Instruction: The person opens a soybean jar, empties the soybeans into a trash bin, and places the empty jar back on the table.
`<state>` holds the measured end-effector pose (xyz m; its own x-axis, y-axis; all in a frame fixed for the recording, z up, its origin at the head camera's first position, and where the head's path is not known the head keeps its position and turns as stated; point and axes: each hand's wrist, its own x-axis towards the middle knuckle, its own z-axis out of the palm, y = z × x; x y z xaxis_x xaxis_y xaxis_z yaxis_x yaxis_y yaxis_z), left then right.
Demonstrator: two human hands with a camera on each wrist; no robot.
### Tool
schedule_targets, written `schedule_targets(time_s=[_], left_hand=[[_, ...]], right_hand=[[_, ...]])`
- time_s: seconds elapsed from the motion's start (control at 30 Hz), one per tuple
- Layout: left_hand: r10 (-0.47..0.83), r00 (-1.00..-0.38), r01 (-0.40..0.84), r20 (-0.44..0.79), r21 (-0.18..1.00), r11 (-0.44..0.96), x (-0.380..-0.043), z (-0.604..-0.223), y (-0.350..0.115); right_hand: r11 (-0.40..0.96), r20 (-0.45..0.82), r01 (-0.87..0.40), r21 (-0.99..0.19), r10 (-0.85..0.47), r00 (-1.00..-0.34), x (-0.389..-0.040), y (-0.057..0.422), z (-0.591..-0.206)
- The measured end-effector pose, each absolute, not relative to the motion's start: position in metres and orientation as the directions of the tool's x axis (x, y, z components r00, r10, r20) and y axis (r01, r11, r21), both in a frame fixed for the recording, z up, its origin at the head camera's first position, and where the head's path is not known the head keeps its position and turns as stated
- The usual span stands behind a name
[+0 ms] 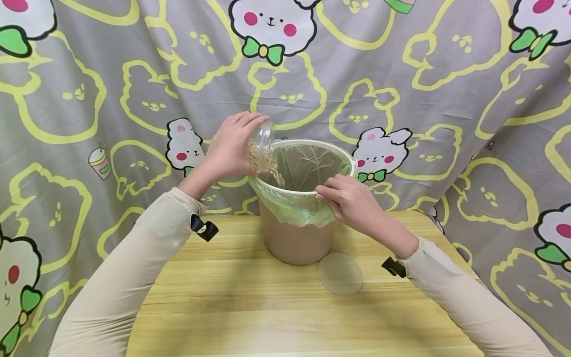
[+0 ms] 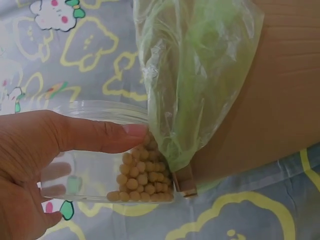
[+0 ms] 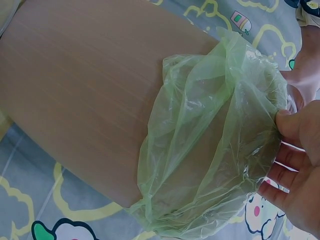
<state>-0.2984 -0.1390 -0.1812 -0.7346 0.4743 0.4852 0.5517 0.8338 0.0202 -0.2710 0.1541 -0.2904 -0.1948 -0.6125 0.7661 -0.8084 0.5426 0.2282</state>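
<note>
My left hand [image 1: 229, 148] grips a clear jar [image 1: 266, 133], tipped sideways over the left rim of a brown trash bin [image 1: 300, 245]. Small round tan beans [image 2: 142, 180], which look like soybeans, lie along the jar's lower side, and a stream of them spills from its mouth into the bin. A thin green plastic bag [image 1: 303, 210] lines the bin and folds down over its pale rim. On the near right side, my right hand [image 1: 352, 201] pinches the rim and bag between thumb and fingers. The bin's bottom inside is hidden.
A round translucent lid [image 1: 340, 274] lies flat on the wood-grain table [image 1: 250, 317], just in front of the bin. Behind the table hangs a grey cartoon-print curtain [image 1: 214, 104], close to the bin's back.
</note>
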Motion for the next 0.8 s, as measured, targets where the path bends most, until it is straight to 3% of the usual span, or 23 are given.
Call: schedule_targets(time_s=[0.3, 0.8], left_hand=[[0.487, -0.722, 0.557, 0.491, -0.004, 0.831, -0.299, -0.185, -0.138], [0.547, -0.644, 0.601, 0.535, -0.089, 0.794, -0.302, -0.193, -0.137]], right_hand=[[0.543, 0.766, -0.808, 0.228, -0.613, -0.195, -0.271, 0.154, -0.291], [0.548, 0.766, -0.804, 0.231, -0.612, -0.197, -0.27, 0.153, -0.29]])
